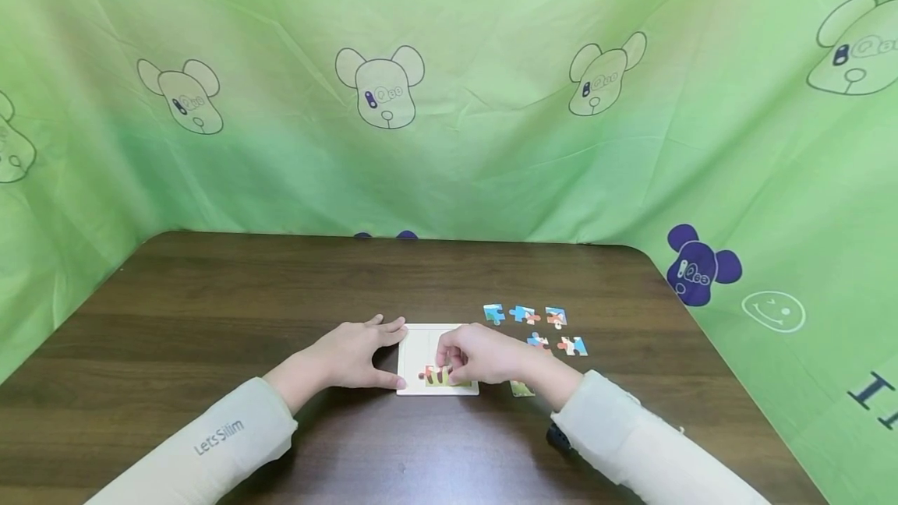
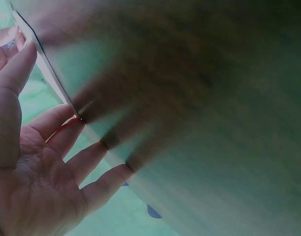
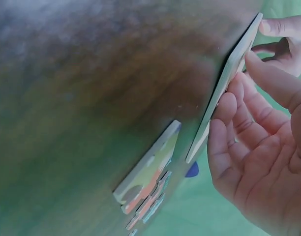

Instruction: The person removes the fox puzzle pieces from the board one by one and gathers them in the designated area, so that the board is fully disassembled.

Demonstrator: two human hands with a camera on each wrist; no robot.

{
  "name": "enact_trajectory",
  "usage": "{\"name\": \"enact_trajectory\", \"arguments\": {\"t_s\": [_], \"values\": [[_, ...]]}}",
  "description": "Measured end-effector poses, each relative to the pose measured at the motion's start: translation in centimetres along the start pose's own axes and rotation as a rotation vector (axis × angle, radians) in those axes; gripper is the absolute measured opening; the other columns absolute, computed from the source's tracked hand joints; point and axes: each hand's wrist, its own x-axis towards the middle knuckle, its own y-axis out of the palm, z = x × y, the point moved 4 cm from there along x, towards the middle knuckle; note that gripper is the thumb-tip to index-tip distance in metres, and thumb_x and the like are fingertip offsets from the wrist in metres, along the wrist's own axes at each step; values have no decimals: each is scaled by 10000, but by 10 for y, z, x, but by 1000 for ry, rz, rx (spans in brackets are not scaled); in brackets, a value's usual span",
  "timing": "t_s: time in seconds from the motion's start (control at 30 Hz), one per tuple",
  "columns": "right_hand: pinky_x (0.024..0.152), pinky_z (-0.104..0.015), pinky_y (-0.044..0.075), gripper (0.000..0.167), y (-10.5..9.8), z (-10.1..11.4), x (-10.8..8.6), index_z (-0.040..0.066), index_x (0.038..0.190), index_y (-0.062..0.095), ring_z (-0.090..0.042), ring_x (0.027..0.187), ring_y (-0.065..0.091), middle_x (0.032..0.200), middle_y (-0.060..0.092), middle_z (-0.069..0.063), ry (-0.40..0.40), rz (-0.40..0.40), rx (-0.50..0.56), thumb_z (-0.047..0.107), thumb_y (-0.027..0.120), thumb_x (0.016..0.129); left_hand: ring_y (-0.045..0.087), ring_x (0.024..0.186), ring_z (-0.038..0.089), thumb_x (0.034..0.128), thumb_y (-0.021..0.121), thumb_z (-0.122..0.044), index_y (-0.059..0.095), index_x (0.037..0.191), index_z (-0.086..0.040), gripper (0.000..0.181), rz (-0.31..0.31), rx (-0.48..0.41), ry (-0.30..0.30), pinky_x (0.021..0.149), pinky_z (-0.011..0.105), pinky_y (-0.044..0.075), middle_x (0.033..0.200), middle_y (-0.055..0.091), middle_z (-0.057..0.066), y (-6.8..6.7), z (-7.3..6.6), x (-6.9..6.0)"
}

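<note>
A white puzzle tray (image 1: 415, 361) lies flat on the table, with colourful jigsaw pieces (image 1: 438, 376) along its near side. My left hand (image 1: 355, 354) is at the tray's left edge, its thumb near the front corner and its spread fingers toward the back. In the left wrist view, these fingers (image 2: 113, 179) reach down to the table. Over the right part of the tray, my right hand (image 1: 491, 354) has its thumb and curled fingers at a puzzle piece, seemingly pinching it. The hand hides part of that piece.
Loose puzzle pieces (image 1: 522, 314) lie in rows to the right of the tray, some partly behind the right forearm. A green piece (image 1: 522, 389) is beside the right wrist. The brown wooden table (image 1: 281, 271) meets a green printed curtain (image 1: 456, 178) at the back.
</note>
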Motion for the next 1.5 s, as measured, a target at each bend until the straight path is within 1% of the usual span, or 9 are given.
{"name": "enact_trajectory", "arguments": {"t_s": [0.17,0.37,0.53,0.67,0.9,1.2,1.5], "values": [[583,-171,373,120,3,1,3,86,853,636,5,571,416,620,452,103,34,-15,-11,50,740,806,378,1452,380,818,751,-526,511,1466,-156,784,-3,1,4,1116,519,403,1570,423,14,0,0,0],[575,-178,373,143,5,1,5,76,847,621,-1,563,418,609,452,93,45,-21,-15,43,756,813,376,1453,378,818,752,-524,511,1466,-156,784,-3,-2,3,1120,516,400,1571,422,12,1,1,0],[575,-181,383,148,4,4,3,71,841,607,3,561,413,606,448,99,33,-25,-1,27,744,806,369,1459,371,817,752,-527,508,1469,-163,785,2,-6,-6,1121,511,401,1575,416,8,1,1,0],[562,-178,389,154,3,5,1,70,842,593,13,556,412,606,450,109,8,-33,-1,29,736,799,366,1460,375,817,756,-520,508,1469,-163,784,4,-10,-8,1124,514,396,1576,416,8,0,0,-1],[580,-178,395,160,3,1,2,58,863,589,-12,593,450,652,505,64,36,-14,58,22,733,803,362,1461,381,820,755,-516,507,1469,-166,778,12,-13,-7,1125,524,391,1578,412,9,0,-2,-1],[631,-180,423,149,-2,4,2,55,839,570,-22,671,470,729,533,42,-23,1,95,-19,698,819,363,1459,384,825,749,-519,503,1471,-156,781,10,-9,-3,1125,521,393,1577,414,13,-1,-2,0],[638,-184,435,154,-3,5,2,39,835,567,-32,675,501,730,576,37,-37,21,176,-59,685,835,365,1458,385,820,750,-526,512,1466,-161,779,8,-3,-7,1123,522,395,1575,418,9,0,-1,1]]}}
